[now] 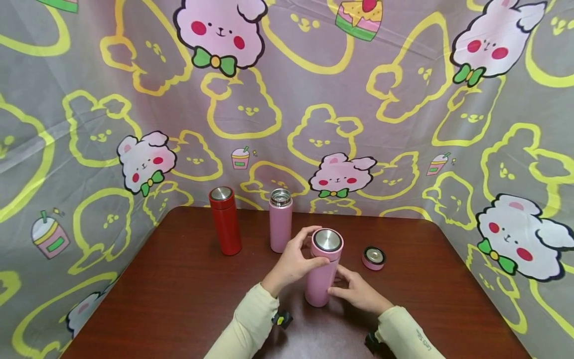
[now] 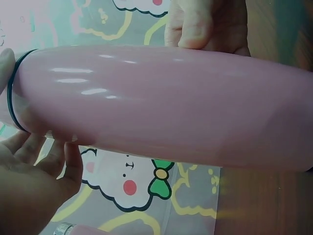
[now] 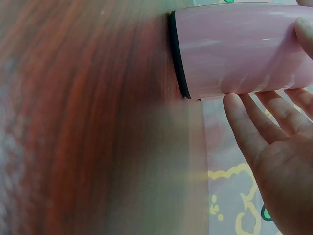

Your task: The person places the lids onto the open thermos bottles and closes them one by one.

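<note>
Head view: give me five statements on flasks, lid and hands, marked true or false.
1. The left hand holds the capped pink flask near its top. True.
2. Only one of the hands touches that flask. False; the right hand holds it too, lower down.
3. The red flask is uncapped. False; the red flask is capped.
4. The open pink flask stands upright. True.
5. The loose pink lid lies left of the red flask. False; the loose pink lid lies right of the capped pink flask.
</note>
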Available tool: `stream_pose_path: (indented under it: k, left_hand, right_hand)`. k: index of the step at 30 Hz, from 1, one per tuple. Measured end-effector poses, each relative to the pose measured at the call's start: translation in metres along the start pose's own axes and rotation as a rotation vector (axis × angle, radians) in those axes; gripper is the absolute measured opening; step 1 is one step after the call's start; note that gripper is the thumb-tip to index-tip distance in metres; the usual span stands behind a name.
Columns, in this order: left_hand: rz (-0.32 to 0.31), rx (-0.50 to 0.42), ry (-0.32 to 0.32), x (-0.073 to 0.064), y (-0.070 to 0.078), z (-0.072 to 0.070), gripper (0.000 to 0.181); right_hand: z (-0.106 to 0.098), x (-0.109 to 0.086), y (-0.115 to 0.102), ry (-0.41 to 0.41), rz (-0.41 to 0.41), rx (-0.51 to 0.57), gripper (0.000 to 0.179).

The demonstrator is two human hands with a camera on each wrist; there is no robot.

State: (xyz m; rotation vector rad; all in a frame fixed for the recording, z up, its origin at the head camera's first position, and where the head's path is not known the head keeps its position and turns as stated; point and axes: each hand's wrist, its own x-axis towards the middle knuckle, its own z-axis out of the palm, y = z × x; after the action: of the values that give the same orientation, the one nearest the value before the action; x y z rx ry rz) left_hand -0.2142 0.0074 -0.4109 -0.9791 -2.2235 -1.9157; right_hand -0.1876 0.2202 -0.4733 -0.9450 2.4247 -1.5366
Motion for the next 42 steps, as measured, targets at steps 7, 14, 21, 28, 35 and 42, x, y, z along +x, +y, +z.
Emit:
stream_pose_path:
  k: [7,14,21,28,35,42]
  left_hand:
    - [0.020,-0.072,-0.061,0.002,-0.005,-0.005,0.069]
    - [0.038,-0.135,-0.150,0.006,-0.004,-0.011,0.076]
    - [0.020,-0.265,-0.214,0.009,-0.006,-0.013,0.075]
    - [0.041,-0.414,-0.314,0.018,-0.028,-0.012,0.087]
    - [0.025,-0.550,-0.403,0.021,-0.036,-0.011,0.083]
    - [0.032,-0.577,-0.427,0.020,-0.037,-0.011,0.080]
  right_hand:
    - [-0.001,-0.001,-0.005,-0.006,0.020,0.008,0.056]
    - [-0.002,-0.001,-0.004,-0.012,0.032,0.020,0.057]
    - [-0.002,-0.001,-0.008,-0.009,0.048,0.025,0.057]
    - [-0.001,0.000,-0.004,-0.008,0.063,0.010,0.057]
    - [0.001,0.000,0.023,0.006,0.062,0.007,0.059]
    - [0.000,-0.001,0.025,0.009,0.050,0.023,0.060]
